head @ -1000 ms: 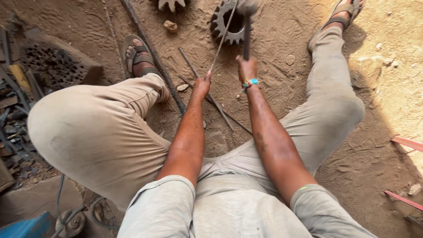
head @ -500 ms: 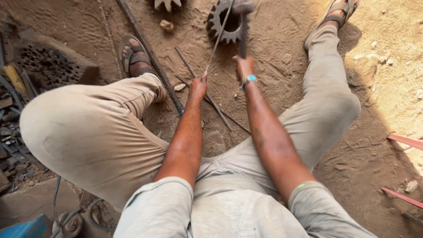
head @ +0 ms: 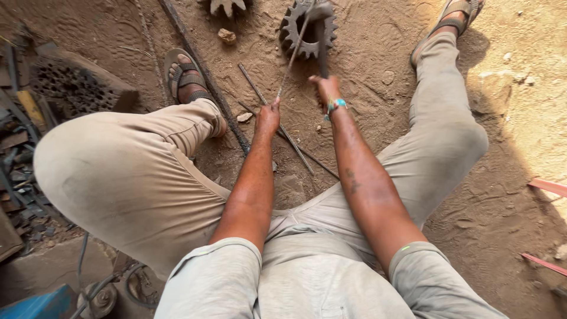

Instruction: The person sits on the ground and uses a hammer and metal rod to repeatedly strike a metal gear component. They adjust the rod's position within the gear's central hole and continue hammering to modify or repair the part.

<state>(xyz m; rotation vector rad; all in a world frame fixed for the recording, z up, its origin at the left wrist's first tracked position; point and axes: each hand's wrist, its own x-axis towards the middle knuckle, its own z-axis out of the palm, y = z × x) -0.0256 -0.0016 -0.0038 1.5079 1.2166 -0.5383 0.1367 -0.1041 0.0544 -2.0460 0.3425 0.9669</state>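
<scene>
I sit on sandy ground with my legs spread. My left hand (head: 269,116) is closed on the near end of a thin metal rod (head: 292,56) that slants up to a dark toothed gear (head: 295,36) lying in the sand. My right hand (head: 326,87), with a coloured band at the wrist, grips the handle of a hammer (head: 322,41) whose head rests over the gear's top. The rod's far tip meets the gear near the hammer head.
Several thin steel rods (head: 277,127) and a long bar (head: 204,71) lie in the sand between my legs. A second gear (head: 227,6) shows at the top edge. A perforated metal block (head: 74,85) and scrap sit at left. Red strips (head: 546,186) lie at right.
The hammer, rod and hands stay over the gear; the view has only shifted slightly. Both grips look unchanged.
</scene>
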